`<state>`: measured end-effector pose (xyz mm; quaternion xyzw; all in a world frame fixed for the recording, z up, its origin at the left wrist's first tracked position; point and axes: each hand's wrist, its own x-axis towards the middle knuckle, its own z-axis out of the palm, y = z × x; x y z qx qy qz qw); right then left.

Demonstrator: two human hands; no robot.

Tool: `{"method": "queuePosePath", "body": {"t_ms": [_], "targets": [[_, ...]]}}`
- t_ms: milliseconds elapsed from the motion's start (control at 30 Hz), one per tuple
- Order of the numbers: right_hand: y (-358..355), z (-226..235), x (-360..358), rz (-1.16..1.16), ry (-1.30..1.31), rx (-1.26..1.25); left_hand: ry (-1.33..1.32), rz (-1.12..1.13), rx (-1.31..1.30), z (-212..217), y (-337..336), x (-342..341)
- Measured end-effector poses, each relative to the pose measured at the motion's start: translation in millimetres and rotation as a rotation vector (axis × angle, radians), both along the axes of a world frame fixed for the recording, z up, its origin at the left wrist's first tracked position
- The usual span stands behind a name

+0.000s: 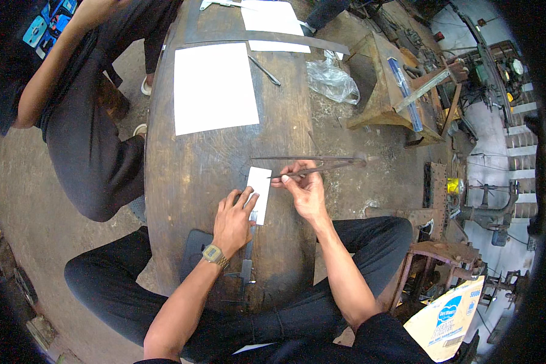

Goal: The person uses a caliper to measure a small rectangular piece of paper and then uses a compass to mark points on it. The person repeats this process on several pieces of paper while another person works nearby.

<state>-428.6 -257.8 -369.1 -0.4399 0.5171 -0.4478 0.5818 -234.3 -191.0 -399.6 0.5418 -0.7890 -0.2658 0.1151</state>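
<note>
My left hand (232, 223), with a watch on its wrist, lies with fingers spread on a small white rectangular piece (260, 182). Fingers and thumb of my right hand (306, 189) are closed around one leg of a dark metal divider (333, 167). Its two long legs are apart, joined at the right, and the held leg's tip is at the white piece's right edge. Partly under my left hand and below the piece lies a caliper (247, 270). A dark flat pouch (194, 247) sits beside my left wrist.
A large white sheet (215, 91) and a pen-like tool (264, 70) lie farther up the wooden table (188, 164). Beyond are a long metal strip (267, 38) and another caliper (219, 3). A person (85, 127) sits left; a plastic bag (333, 82) and wooden stand (382, 91) are right.
</note>
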Motion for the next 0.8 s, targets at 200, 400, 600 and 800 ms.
{"method": "queuePosePath", "body": {"t_ms": [200,400,600,800], "targets": [[-10,-26,5,0.071,0.180,-0.046,-0.004,0.001,-0.014,-1,0,-1],[-12,-44,6,0.097,0.240,-0.090,-0.018,-0.001,0.050,-1,0,-1],[-13,-53,5,0.109,0.257,-0.106,-0.021,-0.001,0.038,-1,0,-1],[-15,-56,5,0.130,0.318,-0.122,-0.004,0.009,0.011,-1,0,-1]]}}
